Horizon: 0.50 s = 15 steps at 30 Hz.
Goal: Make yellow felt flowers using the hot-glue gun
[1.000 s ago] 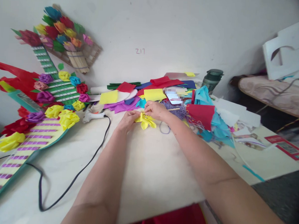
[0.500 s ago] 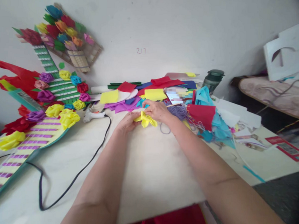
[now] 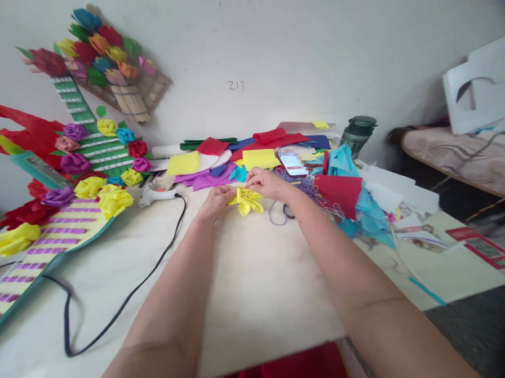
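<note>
A yellow paper flower (image 3: 248, 201) with loose, spread petals is held just above the white table (image 3: 268, 280). My left hand (image 3: 218, 203) grips its left side, fingers closed on the petals. From above right, my right hand (image 3: 267, 184) is closed in a pinch at the flower's upper edge; its fingertips touch the petals. A thin light stick end shows just behind the right hand. Right beside that hand lie a loop of purple-grey yarn (image 3: 277, 214) and a small dark ring (image 3: 289, 212).
Coloured sheets (image 3: 213, 173), a phone (image 3: 293, 164) and tangled yarn (image 3: 307, 193) lie behind my hands. Left are a glue gun (image 3: 157, 195), its black cord (image 3: 166, 258) and a decoration with paper roses (image 3: 89, 187). A dark bottle (image 3: 359, 135) stands at the back right.
My right hand's fingers have shifted slightly at the flower's top. The flower's petals look more spread, and the dark ring beside the yarn loop has come into view. My left hand keeps its hold.
</note>
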Each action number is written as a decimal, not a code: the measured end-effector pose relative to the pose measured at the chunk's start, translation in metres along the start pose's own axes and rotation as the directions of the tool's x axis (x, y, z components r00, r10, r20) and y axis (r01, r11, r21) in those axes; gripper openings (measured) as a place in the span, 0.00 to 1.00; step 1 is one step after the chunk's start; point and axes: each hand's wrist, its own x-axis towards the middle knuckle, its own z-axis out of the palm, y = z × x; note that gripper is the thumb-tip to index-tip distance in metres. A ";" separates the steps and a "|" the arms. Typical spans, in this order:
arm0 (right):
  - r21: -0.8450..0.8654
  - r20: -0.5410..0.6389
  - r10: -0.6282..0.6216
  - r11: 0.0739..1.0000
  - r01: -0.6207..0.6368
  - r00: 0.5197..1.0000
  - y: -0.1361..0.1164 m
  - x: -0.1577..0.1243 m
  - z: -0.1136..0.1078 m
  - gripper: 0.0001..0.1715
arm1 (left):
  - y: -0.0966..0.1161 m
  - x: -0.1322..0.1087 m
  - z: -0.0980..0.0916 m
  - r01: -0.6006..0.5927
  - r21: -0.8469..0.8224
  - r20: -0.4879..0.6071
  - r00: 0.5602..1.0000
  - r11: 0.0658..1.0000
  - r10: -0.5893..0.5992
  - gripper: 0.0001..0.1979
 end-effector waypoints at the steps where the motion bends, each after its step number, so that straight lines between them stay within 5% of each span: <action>1: -0.006 0.002 0.000 1.000 0.000 1.000 0.001 0.000 0.000 0.13 | 0.000 0.000 0.000 -0.004 0.007 -0.004 1.000 1.000 0.004 0.14; 15: -0.160 0.031 0.088 0.984 -0.082 0.996 -0.011 -0.005 -0.003 0.09 | -0.006 0.004 -0.002 -0.040 0.056 0.055 0.998 0.998 0.037 0.13</action>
